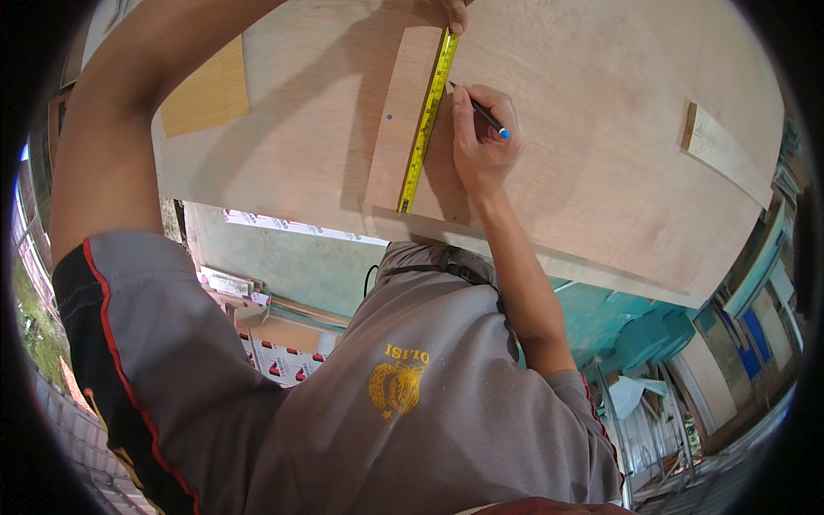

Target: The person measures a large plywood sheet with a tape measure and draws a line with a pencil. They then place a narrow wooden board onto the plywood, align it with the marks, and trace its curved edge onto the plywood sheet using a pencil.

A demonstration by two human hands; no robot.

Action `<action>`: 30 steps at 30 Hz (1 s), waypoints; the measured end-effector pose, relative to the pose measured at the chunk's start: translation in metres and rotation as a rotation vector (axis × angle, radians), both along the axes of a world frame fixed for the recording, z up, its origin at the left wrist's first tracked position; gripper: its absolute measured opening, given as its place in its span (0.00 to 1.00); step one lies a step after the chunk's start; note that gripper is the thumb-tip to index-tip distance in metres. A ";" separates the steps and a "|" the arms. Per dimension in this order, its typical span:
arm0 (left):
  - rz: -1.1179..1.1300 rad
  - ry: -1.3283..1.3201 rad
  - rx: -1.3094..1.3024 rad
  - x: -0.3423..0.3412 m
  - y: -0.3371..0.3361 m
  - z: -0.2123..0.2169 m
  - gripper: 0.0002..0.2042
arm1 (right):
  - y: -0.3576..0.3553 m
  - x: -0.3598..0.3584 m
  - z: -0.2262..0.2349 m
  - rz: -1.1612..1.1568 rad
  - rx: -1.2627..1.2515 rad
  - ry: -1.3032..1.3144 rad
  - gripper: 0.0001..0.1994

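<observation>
A yellow tape measure blade runs lengthwise along the right side of a narrow wooden strip on a broad plywood sheet. Its near end lies close to the sheet's front edge. At the far end, my left hand grips the tape; most of that hand is cut off by the upper rim of the picture. My right hand is closed round a dark pencil with a blue end. The pencil's tip is at the tape's right edge, on or just above the wood.
A yellowish flat piece lies on the sheet at the left, under my raised left arm. To the right rests a pale wooden offcut. Below the sheet's front edge, boards and scraps stand at the lower right.
</observation>
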State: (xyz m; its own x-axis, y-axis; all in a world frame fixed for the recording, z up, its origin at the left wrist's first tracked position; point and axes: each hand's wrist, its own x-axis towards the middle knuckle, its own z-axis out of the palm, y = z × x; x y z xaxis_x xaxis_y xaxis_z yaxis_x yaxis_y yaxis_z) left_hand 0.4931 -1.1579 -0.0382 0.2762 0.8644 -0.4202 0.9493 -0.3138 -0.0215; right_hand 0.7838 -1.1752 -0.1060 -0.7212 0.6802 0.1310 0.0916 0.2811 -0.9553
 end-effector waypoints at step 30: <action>-0.033 0.057 -0.034 0.000 0.005 0.002 0.41 | 0.000 -0.007 0.001 0.021 0.253 0.067 0.06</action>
